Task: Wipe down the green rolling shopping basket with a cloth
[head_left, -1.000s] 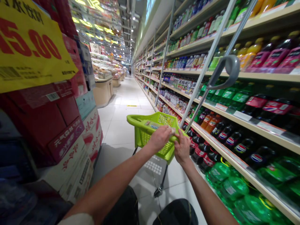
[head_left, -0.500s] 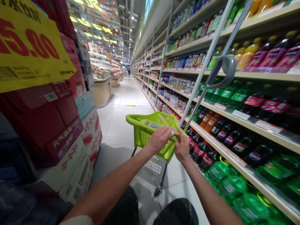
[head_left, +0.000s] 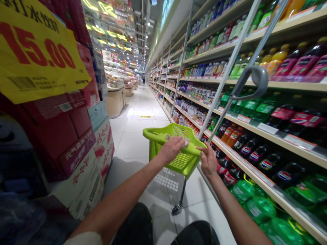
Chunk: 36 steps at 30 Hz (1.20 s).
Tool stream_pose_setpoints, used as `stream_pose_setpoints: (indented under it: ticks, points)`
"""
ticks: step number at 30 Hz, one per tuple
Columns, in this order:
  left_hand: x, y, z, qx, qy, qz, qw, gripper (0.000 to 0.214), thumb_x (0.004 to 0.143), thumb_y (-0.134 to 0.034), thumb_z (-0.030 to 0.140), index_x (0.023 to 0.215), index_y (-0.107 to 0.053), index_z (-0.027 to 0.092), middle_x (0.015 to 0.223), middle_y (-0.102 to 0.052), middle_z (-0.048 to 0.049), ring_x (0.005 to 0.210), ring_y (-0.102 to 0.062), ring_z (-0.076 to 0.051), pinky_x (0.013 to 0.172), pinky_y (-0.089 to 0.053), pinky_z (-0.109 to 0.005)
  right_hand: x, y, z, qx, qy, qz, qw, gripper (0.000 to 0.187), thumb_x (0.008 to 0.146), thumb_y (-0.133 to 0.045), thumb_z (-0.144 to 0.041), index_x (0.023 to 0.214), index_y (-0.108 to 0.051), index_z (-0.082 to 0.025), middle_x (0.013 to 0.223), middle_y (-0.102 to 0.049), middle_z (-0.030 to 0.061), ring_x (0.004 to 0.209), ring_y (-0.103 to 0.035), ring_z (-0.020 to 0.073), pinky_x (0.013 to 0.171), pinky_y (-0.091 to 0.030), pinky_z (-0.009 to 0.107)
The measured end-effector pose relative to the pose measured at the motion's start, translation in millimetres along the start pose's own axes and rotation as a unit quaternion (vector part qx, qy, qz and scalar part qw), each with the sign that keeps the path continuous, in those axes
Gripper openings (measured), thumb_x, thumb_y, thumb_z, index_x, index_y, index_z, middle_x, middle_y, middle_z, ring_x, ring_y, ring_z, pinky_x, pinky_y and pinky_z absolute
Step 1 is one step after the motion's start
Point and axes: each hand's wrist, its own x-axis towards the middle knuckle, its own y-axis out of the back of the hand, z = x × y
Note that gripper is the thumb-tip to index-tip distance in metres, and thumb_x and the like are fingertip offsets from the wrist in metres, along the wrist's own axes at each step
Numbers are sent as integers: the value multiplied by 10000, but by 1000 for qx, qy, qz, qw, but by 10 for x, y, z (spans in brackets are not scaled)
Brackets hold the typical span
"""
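Lime-grn plastic basket [head_left: 182,162] w/ wheels

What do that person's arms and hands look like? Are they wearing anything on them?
Both arms are long and bare. The left arm has a short pale, whitish sleeve at the bottom of the view, and the right arm shows no sleeve. The left hand and right hand have no gloves, and I can't see any watch or rings.
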Motion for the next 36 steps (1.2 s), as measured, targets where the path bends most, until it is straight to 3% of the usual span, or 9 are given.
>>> stream_pose_setpoints:
  ticks: [2,5,7,10,14,22,27,31,36]
  points:
    - [4,57,-109,7,23,-11,1000,268,795,-434,120,1038,-539,163,1082,-575,-72,1028,-513,-180,908,-428,-352,30,62,96,-7,0,-2,1000,461,833,-345,-348,1257,-357,-169,882,-678,35,940,-557,214,876,-321,413]
    - [-68,228,-444,34,143,-9,989,224,797,-434,137,975,-567,162,973,-609,-59,920,-550,-175,837,-458,-350,99,123,231,-48,-13,0,999,439,833,-321,-349,1225,-405,-169,835,-670,32,901,-562,211,858,-328,406]
    - [-104,302,-551,44,154,-25,987,185,794,-451,153,922,-583,174,917,-621,-44,871,-556,-170,818,-456,-353,143,92,253,-110,-14,-20,994,399,841,-298,-348,1147,-492,-180,839,-655,44,880,-552,213,862,-310,423]
    - [-97,286,-409,48,120,-34,991,158,797,-467,179,888,-595,164,868,-622,-52,847,-549,-176,801,-446,-344,152,-50,164,-197,12,-56,979,387,848,-304,-384,1066,-568,-203,958,-612,80,961,-497,237,894,-266,466]
    - [-33,208,-64,51,95,-35,994,179,813,-457,206,922,-591,159,818,-606,-55,802,-538,-182,760,-442,-338,73,-164,124,-231,11,-36,972,453,852,-278,-435,1151,-521,-195,1144,-507,122,1120,-386,282,923,-246,523]
    - [48,207,343,21,77,-85,993,179,794,-457,175,930,-573,161,803,-590,-58,785,-535,-192,734,-447,-352,169,147,612,-183,3,-72,980,409,869,-267,-365,1133,-539,-210,1168,-529,92,1182,-380,263,946,-257,550]
    - [1,119,573,-25,30,-31,999,181,804,-438,180,927,-569,156,877,-614,-77,847,-550,-187,794,-450,-361,113,124,259,-172,-1,-103,980,393,869,-293,-362,1134,-541,-212,1269,-476,100,1218,-351,288,935,-243,590]
    - [-111,138,465,-72,22,35,997,240,835,-388,202,1009,-550,167,1005,-616,-89,964,-542,-180,925,-395,-412,-36,120,41,-71,36,-99,992,381,876,-286,-348,1131,-538,-219,1206,-546,71,1199,-407,230,986,-248,533]
    - [-213,140,130,-135,189,65,971,237,848,-372,237,960,-570,172,948,-636,-65,906,-575,-160,834,-477,-349,-1,237,131,-13,33,-80,996,355,868,-308,-340,1021,-601,-212,1129,-601,66,1147,-473,209,974,-330,463]
